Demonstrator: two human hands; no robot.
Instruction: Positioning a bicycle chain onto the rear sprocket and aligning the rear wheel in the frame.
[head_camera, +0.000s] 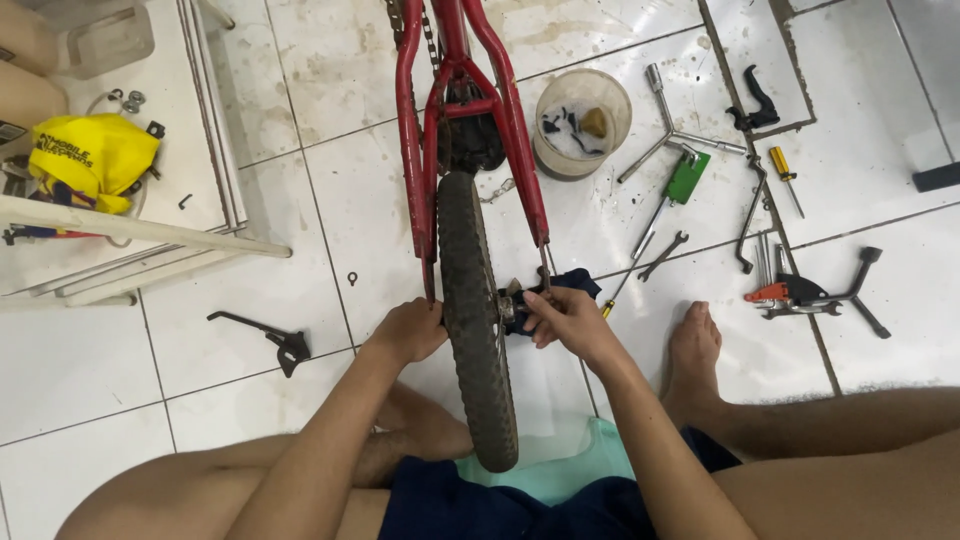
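Bicycle wheel (478, 330), dusty black tyre, stands upright in a red frame (470, 110) between the seated person's knees; left hand (410, 328) and right hand (565, 315) grip its axle ends. Tools (690, 170) crowd the tiled floor (300, 270) rightward.

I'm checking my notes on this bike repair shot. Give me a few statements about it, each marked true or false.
1. The bicycle frame is blue. False: it is red.
2. Both the left hand and the right hand are at the hub of the wheel. True.
3. The plastic tub lies left of the frame. False: it stands to its right.
4. A three-way wrench lies on the tiled floor. True.
5. The person wears shoes. False: the foot is bare.
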